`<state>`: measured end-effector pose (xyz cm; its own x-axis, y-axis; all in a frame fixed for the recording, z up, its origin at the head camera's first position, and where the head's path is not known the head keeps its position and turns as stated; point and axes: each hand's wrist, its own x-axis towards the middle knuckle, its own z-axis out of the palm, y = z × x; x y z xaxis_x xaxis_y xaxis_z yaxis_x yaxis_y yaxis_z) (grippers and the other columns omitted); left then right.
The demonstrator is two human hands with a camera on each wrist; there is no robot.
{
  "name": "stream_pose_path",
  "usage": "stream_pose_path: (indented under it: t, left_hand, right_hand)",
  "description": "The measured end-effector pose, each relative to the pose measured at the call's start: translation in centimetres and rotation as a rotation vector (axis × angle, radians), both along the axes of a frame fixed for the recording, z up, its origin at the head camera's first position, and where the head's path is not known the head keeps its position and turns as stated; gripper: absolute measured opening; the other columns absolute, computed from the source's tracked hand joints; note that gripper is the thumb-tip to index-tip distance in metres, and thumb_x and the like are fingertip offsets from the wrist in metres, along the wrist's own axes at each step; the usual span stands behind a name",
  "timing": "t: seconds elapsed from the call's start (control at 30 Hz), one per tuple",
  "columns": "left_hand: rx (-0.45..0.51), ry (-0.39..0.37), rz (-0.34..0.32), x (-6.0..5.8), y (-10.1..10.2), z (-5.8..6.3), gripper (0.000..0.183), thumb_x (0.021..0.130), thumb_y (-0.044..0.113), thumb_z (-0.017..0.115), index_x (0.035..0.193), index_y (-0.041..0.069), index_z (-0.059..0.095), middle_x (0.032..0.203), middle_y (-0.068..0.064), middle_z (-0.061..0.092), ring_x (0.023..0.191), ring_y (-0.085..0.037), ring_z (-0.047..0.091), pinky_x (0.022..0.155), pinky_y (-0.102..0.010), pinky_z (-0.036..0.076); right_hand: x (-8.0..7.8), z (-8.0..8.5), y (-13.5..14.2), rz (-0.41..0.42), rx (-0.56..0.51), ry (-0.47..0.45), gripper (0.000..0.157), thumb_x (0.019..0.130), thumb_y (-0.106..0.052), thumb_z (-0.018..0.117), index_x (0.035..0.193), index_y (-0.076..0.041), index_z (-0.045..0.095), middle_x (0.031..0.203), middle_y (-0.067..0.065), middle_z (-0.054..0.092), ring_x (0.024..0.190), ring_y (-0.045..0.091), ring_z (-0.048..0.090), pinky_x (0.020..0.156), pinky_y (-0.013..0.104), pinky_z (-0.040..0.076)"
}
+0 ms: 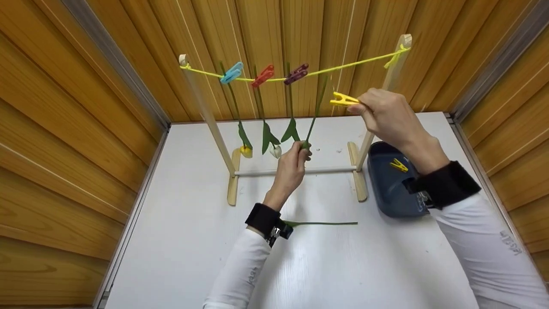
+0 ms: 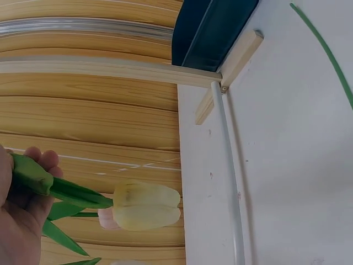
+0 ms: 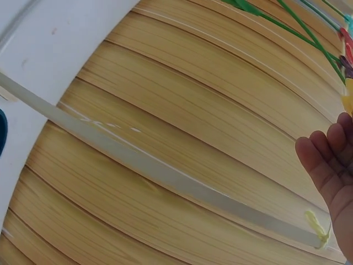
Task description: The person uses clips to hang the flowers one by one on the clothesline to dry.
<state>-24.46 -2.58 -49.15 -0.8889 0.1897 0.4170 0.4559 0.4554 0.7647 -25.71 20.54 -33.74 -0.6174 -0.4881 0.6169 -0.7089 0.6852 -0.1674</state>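
Note:
My left hand (image 1: 291,166) grips an artificial tulip (image 1: 317,109) by its leaf, stem pointing up and its tip beside the yellow cord (image 1: 343,67). That tulip's pale yellow bloom (image 2: 146,207) hangs below the hand in the left wrist view. Between thumb and fingers, my right hand (image 1: 392,116) pinches a yellow clothespin (image 1: 344,100), just right of the stem and below the cord. Blue (image 1: 232,73), red (image 1: 263,76) and purple (image 1: 296,74) clothespins hold three tulips head-down on the cord. One has a yellow bloom (image 1: 245,151), another a white one (image 1: 276,151).
A wooden stand with a left post (image 1: 206,111) and right post carries the cord; a white rod (image 1: 330,170) joins its feet. Right of it sits a dark blue bin (image 1: 388,201) with another yellow clothespin (image 1: 399,165). A green stem (image 1: 326,223) lies on the white table (image 1: 171,240).

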Motion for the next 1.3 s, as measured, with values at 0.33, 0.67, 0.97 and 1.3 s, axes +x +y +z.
stream_pose_path:
  t: [0.33, 0.67, 0.97, 1.3]
  left_hand:
    - [0.026, 0.040, 0.021, -0.5, 0.8, 1.3, 0.021, 0.106, 0.013, 0.043, 0.116, 0.002, 0.059, 0.096, -0.012, 0.073, 0.086, -0.019, 0.073, 0.077, -0.023, 0.057]
    - [0.056, 0.004, 0.075, -0.9, 1.5, 1.8, 0.022, 0.106, 0.013, 0.044, 0.117, 0.002, 0.060, 0.095, -0.012, 0.073, 0.084, -0.019, 0.073, 0.075, -0.024, 0.057]
    - [0.052, -0.039, 0.080, -1.2, 1.7, 2.0, 0.023, 0.106, 0.013, 0.044, 0.119, 0.001, 0.059, 0.098, -0.012, 0.074, 0.084, -0.018, 0.073, 0.075, -0.023, 0.057]
    - [0.080, -0.077, 0.086, -1.4, 1.9, 1.7, 0.023, 0.105, 0.011, 0.045, 0.117, 0.000, 0.060, 0.098, -0.013, 0.074, 0.084, -0.019, 0.073, 0.075, -0.022, 0.057]
  right_hand:
    - [-1.0, 3.4, -1.0, -0.054, -0.009, -0.038, 0.032, 0.099, -0.020, 0.060, 0.078, 0.004, 0.060, 0.069, 0.015, 0.057, 0.059, 0.020, 0.043, 0.056, 0.026, 0.032]
    - [-2.0, 7.1, -2.1, -0.126, 0.159, -0.204, 0.033, 0.103, -0.023, 0.053, 0.095, 0.006, 0.066, 0.078, 0.017, 0.062, 0.065, 0.027, 0.051, 0.060, 0.034, 0.041]
    - [-3.3, 9.5, -3.7, -0.175, 0.326, -0.420, 0.038, 0.106, -0.031, 0.046, 0.105, 0.000, 0.068, 0.081, 0.010, 0.059, 0.065, 0.021, 0.047, 0.057, 0.031, 0.039]
    - [-3.8, 11.9, -5.8, -0.238, 0.534, -0.584, 0.040, 0.106, -0.033, 0.045, 0.113, -0.002, 0.068, 0.091, 0.010, 0.057, 0.074, 0.023, 0.050, 0.062, 0.034, 0.039]
